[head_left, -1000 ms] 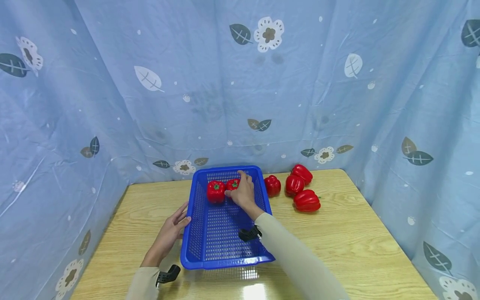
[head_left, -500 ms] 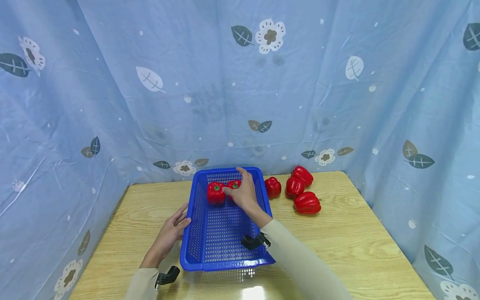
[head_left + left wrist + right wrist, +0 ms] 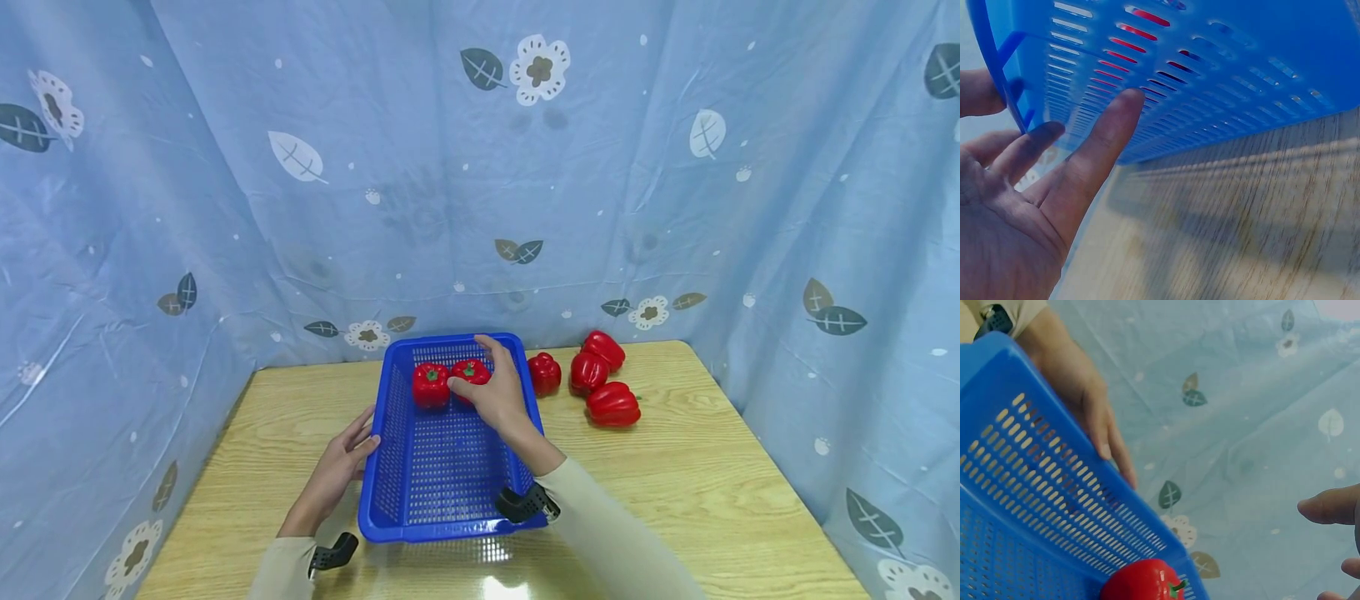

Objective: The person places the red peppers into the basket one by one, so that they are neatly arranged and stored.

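Over the right side of a blue plastic basket (image 3: pixel 450 467), my right hand (image 3: pixel 501 395) has its thumb and fingers spread. Nothing lies between them in the right wrist view. Just left of this hand a red bell pepper (image 3: pixel 468 372) sits in the basket, partly covered by the thumb. Beside it stands another bell pepper (image 3: pixel 431 386), upright with its green stem on top. My left hand (image 3: pixel 337 467) holds the basket's left side, thumb at the rim. In the left wrist view, its index finger (image 3: pixel 1100 144) lies against the slotted outer wall.
Several more red bell peppers (image 3: pixel 588 372) lie on the wooden table (image 3: pixel 697 467) right of the basket, one close to its wall. A blue patterned curtain (image 3: pixel 420 208) hangs behind the table and along both sides.
My right hand has drawn back toward me and slightly right, off the right bell pepper, and more of that pepper shows. The left hand stays at the basket's side.
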Motion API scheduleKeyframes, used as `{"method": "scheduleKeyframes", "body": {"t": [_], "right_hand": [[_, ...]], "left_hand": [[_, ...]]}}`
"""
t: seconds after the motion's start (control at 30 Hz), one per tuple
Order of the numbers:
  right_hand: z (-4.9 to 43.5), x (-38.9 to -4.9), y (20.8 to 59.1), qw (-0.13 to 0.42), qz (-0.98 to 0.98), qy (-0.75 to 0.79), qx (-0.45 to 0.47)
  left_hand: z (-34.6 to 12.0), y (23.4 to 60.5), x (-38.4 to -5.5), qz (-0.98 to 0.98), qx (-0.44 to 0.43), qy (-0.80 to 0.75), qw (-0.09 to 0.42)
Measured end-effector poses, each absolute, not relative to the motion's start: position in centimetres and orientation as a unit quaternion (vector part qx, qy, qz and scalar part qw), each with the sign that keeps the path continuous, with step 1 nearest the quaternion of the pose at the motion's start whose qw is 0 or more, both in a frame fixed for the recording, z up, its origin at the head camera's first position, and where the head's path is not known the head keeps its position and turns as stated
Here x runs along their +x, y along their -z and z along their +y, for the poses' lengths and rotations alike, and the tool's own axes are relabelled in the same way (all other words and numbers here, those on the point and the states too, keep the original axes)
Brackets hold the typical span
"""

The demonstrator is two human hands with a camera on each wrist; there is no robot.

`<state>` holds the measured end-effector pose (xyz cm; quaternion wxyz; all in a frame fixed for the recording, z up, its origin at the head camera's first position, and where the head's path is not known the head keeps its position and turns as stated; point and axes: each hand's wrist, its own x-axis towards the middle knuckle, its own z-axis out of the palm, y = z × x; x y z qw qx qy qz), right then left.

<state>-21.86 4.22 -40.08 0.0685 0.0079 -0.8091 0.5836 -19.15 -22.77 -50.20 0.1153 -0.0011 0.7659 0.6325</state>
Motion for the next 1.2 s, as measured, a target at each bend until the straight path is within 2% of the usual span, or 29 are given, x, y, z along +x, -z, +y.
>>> {"method": "scheduleKeyframes", "body": {"t": [0.43, 0.97, 1.2], "right_hand": [[7.6, -20.5, 39.5, 0.086, -0.783, -0.616, 0.013], [12.0, -20.0, 41.3, 0.114, -0.806, -0.580, -0.011], [14.4, -20.3, 42.4, 0.106, -0.815, -0.569, -0.033]], "left_hand": [[-22.8, 50.1, -19.2, 0.759, -0.003, -0.640, 0.119], [-22.8, 50.2, -19.3, 0.757, -0.005, -0.643, 0.119], [-22.8, 50.2, -19.2, 0.757, -0.003, -0.643, 0.119]]}}
